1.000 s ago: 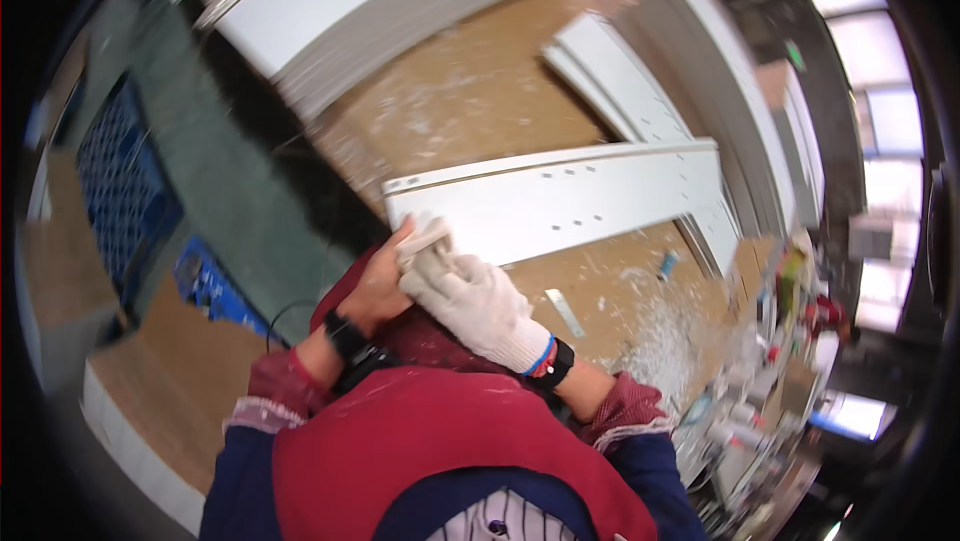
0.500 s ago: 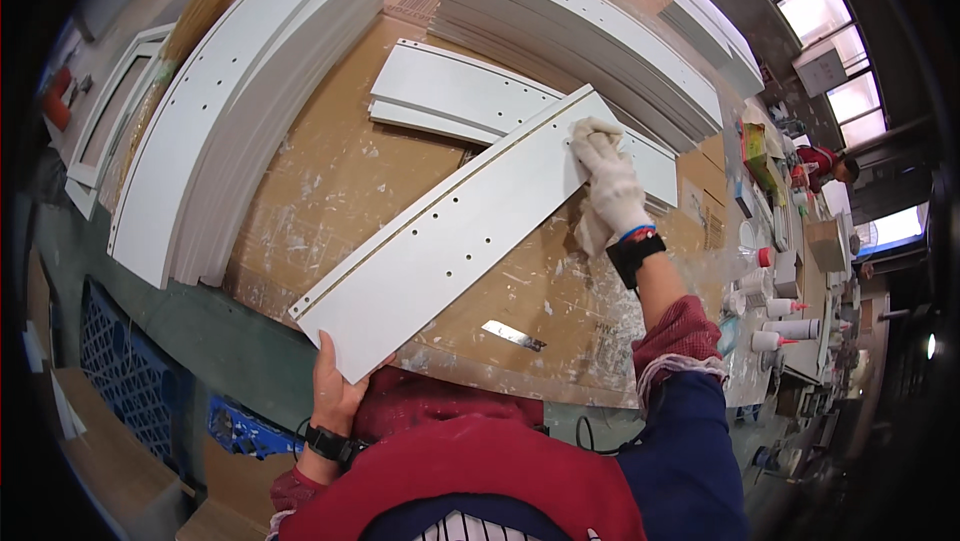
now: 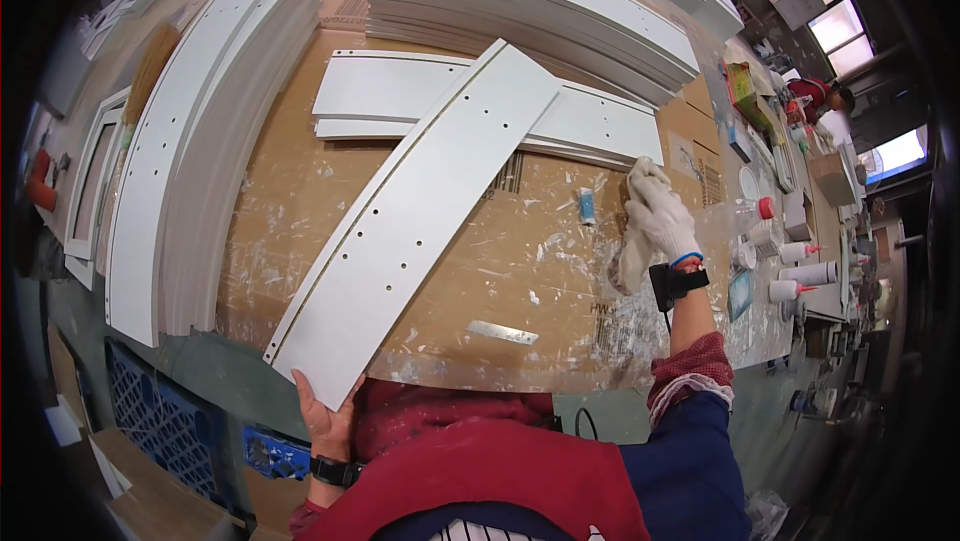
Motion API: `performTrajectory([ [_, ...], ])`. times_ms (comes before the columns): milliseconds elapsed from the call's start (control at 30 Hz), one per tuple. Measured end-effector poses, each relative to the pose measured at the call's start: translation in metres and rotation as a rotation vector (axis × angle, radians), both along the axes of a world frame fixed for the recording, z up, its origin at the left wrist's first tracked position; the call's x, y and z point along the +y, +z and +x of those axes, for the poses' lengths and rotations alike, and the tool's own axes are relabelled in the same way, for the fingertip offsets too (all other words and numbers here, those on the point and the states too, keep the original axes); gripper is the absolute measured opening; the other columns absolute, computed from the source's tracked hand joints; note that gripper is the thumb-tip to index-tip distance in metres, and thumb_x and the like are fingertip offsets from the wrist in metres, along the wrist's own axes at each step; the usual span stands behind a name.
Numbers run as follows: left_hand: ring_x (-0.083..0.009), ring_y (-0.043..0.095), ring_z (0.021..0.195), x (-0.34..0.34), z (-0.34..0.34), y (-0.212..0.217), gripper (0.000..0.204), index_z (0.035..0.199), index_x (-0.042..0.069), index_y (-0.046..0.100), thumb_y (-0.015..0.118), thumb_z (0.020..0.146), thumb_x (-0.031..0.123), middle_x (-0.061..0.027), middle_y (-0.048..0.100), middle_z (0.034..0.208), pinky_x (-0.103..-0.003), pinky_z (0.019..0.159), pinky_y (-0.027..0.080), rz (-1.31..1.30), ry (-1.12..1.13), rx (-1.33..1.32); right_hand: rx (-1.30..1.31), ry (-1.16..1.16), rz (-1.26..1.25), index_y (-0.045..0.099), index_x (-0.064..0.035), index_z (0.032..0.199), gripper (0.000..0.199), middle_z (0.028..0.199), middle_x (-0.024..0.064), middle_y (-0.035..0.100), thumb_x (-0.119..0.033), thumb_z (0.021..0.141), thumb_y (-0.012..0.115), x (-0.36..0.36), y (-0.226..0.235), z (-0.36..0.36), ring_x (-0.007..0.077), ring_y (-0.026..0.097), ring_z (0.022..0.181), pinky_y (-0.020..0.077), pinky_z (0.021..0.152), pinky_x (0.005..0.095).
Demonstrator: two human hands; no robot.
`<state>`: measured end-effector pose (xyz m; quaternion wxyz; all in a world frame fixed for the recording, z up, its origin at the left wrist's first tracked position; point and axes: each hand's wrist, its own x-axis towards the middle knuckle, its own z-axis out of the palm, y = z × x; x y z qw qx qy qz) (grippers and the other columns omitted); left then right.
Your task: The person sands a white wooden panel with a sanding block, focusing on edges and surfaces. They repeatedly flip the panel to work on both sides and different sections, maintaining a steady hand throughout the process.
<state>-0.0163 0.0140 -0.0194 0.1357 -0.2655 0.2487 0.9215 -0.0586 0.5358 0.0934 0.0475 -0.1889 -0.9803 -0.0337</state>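
A cardboard-covered worktable [image 3: 450, 291] (much flecked with white) carries a long white panel [image 3: 400, 231] crossed over other panels [image 3: 600, 121]; it could pivot or slip, since only the bare left hand [image 3: 328, 426] clasps its near end, partly closed. The gloved right hand [image 3: 660, 211], well apart, curls around a pale rag [image 3: 632, 266].

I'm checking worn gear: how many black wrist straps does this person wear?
2: one black wrist strap by the bare left hand, another by the gloved right hand; sleeves may hide more.

White panel [image 3: 408, 226] with dark dots, off-white glove [image 3: 661, 216], maroon apron [image 3: 480, 471], navy sleeve [image 3: 690, 471], blue crate [image 3: 165, 423], white-flecked brown cardboard [image 3: 540, 306].
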Motion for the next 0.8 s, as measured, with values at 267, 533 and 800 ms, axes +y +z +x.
performTrajectory([
  [267, -0.0319, 0.060, 0.102, 0.000, -0.007, 0.003, 0.051, 0.128, 0.004, 0.044, 0.051, 0.093, 0.041, -0.0132, 0.058, 0.118, -0.051, 0.076, 0.056, -0.016, -0.038, -0.036, -0.019, 0.079, 0.120, 0.062, -0.0105, 0.082, 0.035, 0.077, 0.0078, 0.060, -0.044, 0.076, 0.065, -0.067, -0.021, -0.009, 0.0284, 0.060, 0.079, 0.0476, 0.061, 0.0417],
  [533, -0.0290, 0.063, 0.097, 0.000, -0.007, 0.005, 0.045, 0.123, 0.006, 0.049, 0.052, 0.092, 0.039, -0.0109, 0.061, 0.113, -0.048, 0.072, 0.058, -0.062, -0.050, -0.087, 0.287, 0.152, -0.263, 0.058, -0.0038, 0.101, 0.028, 0.092, 0.0158, 0.060, -0.025, 0.084, 0.060, -0.053, -0.054, -0.017, 0.0291, 0.061, 0.084, 0.0488, 0.067, 0.0425],
  [800, -0.0288, 0.064, 0.097, -0.002, -0.007, 0.003, 0.048, 0.125, 0.006, 0.047, 0.048, 0.093, 0.043, -0.0113, 0.061, 0.113, -0.049, 0.070, 0.059, -0.093, -0.054, -0.106, 0.250, -0.044, -0.686, 0.059, -0.0042, 0.108, 0.028, 0.090, 0.0193, 0.063, -0.023, 0.089, 0.050, -0.037, 0.029, -0.092, 0.0325, 0.060, 0.085, 0.0466, 0.075, 0.0394],
])
